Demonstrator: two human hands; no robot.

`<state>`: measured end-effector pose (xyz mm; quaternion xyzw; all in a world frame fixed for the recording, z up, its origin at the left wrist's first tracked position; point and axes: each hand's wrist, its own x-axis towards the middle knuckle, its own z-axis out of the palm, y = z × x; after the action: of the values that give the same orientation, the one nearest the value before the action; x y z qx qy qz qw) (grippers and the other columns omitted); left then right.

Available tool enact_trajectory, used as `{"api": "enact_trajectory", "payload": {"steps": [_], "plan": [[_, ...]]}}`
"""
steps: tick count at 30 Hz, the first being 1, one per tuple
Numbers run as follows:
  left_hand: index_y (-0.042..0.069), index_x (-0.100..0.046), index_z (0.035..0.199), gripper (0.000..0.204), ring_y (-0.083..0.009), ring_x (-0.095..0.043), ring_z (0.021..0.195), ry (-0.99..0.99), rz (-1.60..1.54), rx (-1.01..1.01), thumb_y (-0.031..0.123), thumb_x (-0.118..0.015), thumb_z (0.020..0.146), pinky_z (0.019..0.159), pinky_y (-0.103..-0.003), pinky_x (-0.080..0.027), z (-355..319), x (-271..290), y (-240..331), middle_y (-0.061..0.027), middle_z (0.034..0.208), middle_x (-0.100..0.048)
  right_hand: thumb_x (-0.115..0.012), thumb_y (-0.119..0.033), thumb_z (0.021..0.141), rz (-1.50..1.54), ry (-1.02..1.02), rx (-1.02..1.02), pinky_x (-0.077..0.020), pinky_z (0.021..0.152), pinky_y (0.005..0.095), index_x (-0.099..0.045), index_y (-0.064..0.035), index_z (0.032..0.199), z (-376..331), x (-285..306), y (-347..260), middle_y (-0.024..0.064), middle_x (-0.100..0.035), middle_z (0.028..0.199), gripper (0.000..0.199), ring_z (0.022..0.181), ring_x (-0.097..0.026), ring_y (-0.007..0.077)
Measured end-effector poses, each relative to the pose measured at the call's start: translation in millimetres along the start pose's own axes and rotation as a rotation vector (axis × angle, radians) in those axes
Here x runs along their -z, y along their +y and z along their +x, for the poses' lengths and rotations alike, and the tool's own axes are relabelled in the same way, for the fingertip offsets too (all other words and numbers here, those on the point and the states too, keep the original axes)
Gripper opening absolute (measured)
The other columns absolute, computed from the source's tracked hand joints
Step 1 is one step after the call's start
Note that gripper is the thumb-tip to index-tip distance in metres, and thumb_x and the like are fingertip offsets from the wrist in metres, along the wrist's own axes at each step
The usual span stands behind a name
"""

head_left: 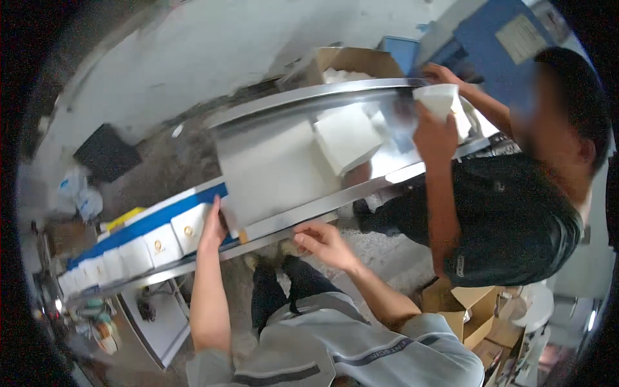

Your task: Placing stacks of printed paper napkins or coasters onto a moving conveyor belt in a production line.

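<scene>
My left hand (213,227) lies against the right side of a white box (191,230) with a small gold mark. Its visible fingers are stretched along the box, and the rest are hidden. That box is the nearest in a row of similar white boxes (132,257) on a blue conveyor belt (155,224). My right hand (324,245) hovers by the near metal rail (293,218), fingers loosely bent and apart, holding nothing. Beyond it, a larger white box (348,138) sits tilted on the shiny metal table (274,168).
At the right a co-worker in dark clothes holds a white piece (437,100) over the table. An open carton (358,63) stands behind the far rail, another carton (474,316) at lower right. A dark crate (108,153) is on the floor at left, beyond the belt.
</scene>
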<state>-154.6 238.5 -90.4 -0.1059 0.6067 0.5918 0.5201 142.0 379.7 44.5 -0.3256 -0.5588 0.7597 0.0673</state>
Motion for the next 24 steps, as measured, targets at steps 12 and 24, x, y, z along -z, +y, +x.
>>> {"api": "enact_trajectory", "payload": {"steps": [12,24], "plan": [[0.000,-0.067,0.097,0.014,-0.0099,-0.053,0.064,0.354,-0.041,-0.700,0.013,-0.064,0.094,0.059,-0.024,-0.042,-213,97,-86,-0.0021,0.075,-0.058,-0.061,-0.019,0.098,-0.347,-0.231,-0.030,-0.0511,0.064,0.0251,-0.060,0.0012,0.113,-20,-100,50,0.0050,-0.067,0.090,0.025,0.077,-0.064,0.0100],[-0.003,-0.065,0.102,0.020,-0.0091,-0.057,0.069,0.796,-0.445,-0.394,0.014,-0.063,0.093,0.064,-0.025,-0.048,-480,344,-391,-0.0019,0.077,-0.064,-0.064,-0.028,0.094,-0.986,-0.791,0.265,-0.0528,0.071,0.0338,-0.065,-0.0029,0.111,-146,-458,223,0.0120,-0.071,0.090,0.030,0.080,-0.069,0.0185]]}}
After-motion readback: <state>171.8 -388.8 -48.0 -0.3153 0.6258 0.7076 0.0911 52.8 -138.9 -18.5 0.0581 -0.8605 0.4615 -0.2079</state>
